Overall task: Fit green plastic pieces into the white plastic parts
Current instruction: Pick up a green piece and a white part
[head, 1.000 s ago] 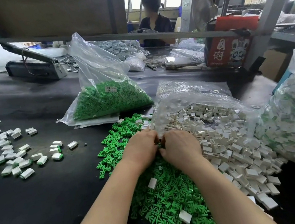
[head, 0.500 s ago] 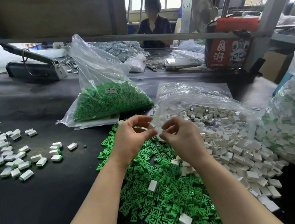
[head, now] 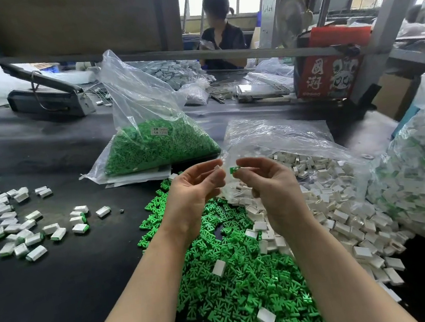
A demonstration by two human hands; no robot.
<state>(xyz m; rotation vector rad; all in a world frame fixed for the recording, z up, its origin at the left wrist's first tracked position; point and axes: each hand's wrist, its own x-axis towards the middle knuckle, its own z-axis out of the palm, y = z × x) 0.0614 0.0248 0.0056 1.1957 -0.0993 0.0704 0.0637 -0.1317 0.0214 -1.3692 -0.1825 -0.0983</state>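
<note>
Partly finger-hidden green piece (head: 234, 170)

Green pieces (head: 232, 286): moulded plastic, slight sheen. White parts (head: 326, 200): smooth plastic, semi-gloss. Bags (head: 141, 94): thin clear plastic film, crinkled, glossy. Tabletop (head: 47, 288): black, matt, looks like a rubbery mat. Frame bar (head: 246, 52): grey painted metal. Red box (head: 329, 71): printed cardboard.

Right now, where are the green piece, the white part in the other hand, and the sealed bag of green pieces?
green piece (head: 233, 170), head view, on its green face above the right fingertips.
white part (head: 217, 167), head view, on its pale end at the left fingertips.
sealed bag of green pieces (head: 150, 147), head view, on the green-filled lower half.
</note>
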